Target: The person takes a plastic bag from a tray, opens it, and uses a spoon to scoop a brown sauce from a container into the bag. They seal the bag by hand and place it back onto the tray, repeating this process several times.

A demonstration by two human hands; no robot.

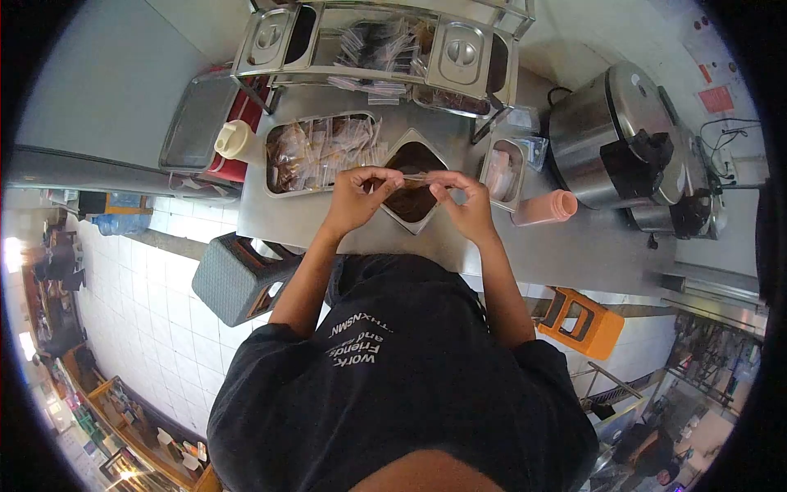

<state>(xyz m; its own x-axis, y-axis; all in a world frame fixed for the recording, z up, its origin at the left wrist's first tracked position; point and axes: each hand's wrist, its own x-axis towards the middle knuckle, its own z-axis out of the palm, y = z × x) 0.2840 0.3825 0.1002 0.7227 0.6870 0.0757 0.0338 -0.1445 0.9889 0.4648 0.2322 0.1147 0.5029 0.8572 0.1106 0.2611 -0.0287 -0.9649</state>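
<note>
My left hand [358, 199] and my right hand [464, 203] meet over a square metal container [415, 223] with dark brown contents. Between their fingertips they pinch a small clear plastic bag [416, 180], one end in each hand. To the left, a metal tray [275, 193] holds many small clear bags with reddish-brown contents. Right of the square container is a smaller metal container [511, 205] with pale pinkish items in it.
A rack [311, 79] with lidded metal pans stands at the back. A cream bottle [235, 141] is at the left, a pink bottle [548, 208] and large steel cooker [584, 123] at the right. Stools [234, 279] stand below the counter's front edge.
</note>
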